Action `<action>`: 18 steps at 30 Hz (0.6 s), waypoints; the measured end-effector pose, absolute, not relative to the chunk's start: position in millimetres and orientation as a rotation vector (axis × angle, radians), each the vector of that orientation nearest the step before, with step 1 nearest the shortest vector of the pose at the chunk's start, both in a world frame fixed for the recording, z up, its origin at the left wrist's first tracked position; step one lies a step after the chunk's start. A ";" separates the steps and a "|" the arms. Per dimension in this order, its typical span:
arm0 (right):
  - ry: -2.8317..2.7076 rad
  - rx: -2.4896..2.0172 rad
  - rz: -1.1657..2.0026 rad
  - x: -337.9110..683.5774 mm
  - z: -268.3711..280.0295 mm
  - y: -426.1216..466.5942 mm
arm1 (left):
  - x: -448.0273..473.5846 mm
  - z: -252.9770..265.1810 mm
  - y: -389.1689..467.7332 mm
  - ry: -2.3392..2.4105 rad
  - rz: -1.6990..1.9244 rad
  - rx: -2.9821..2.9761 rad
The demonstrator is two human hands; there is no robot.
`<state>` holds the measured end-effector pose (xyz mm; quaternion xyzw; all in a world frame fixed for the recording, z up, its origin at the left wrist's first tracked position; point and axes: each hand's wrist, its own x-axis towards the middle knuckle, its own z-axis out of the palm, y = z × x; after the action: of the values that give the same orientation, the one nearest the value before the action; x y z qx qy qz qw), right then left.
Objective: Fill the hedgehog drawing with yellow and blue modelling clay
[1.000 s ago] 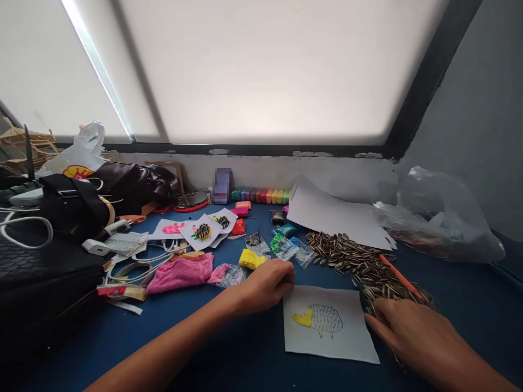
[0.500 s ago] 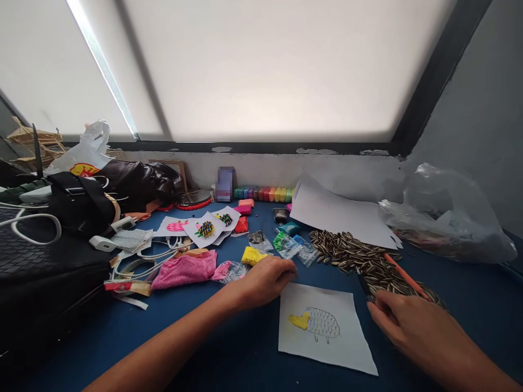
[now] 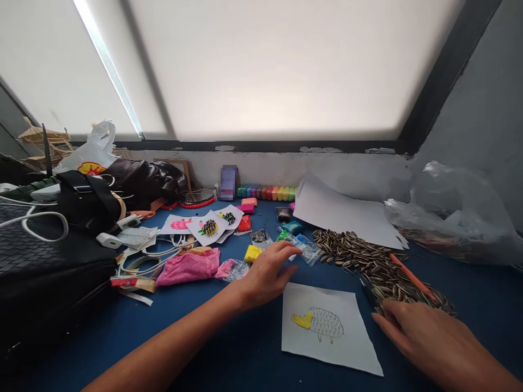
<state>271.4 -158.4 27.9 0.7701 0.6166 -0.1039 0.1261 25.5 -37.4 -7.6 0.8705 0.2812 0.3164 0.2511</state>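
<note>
Our sheet (image 3: 351, 354) lies near right on the table (image 3: 229, 348): yellow clay (image 3: 303, 321) covers one end of the drawing (image 3: 327, 323), the rest bare lines. Our left hand (image 3: 267, 272) is spread, empty, beside it; whether our right hand (image 3: 425, 332), by the seeds (image 3: 347, 249), grips anything, we cannot tell.

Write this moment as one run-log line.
left hand: open, near drawing | right hand: beside striped seeds, grip unclear | drawing: flat on blue table, partly yellow
</note>
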 end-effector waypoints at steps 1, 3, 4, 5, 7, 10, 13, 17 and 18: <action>1.796 2.262 -0.286 271.8 27.5 -158.5 | 26.6 -8.1 -39.0 0.722 0.853 2.410; 1.826 2.322 -0.215 273.8 25.4 -159.3 | 28.9 -10.5 -41.9 0.667 0.821 2.484; 1.862 2.352 -0.165 275.1 23.7 -159.9 | 29.9 -12.3 -42.9 0.664 0.803 2.507; 1.915 2.375 -0.112 276.4 21.8 -160.8 | 30.6 -14.1 -43.3 0.679 0.792 2.514; 2.056 2.381 -0.021 277.6 17.7 -162.4 | 30.8 -16.9 -42.3 0.737 0.798 2.509; 2.357 2.320 0.093 272.6 12.0 -163.9 | 28.2 -17.3 -37.3 0.852 0.851 2.495; 2.743 2.143 0.298 260.1 5.6 -163.6 | 24.8 -15.6 -32.5 0.906 0.865 2.512; 3.005 1.765 0.675 246.0 -7.5 -161.6 | 23.7 -19.6 -31.5 0.914 0.600 2.645; 3.009 1.700 0.744 244.6 -11.1 -161.0 | 24.0 -21.4 -31.8 0.917 0.525 2.673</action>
<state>244.6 -161.0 -11.1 0.4717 0.8347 0.2063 -0.1957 24.0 -31.8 -21.4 0.9216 0.3163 0.1811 0.1333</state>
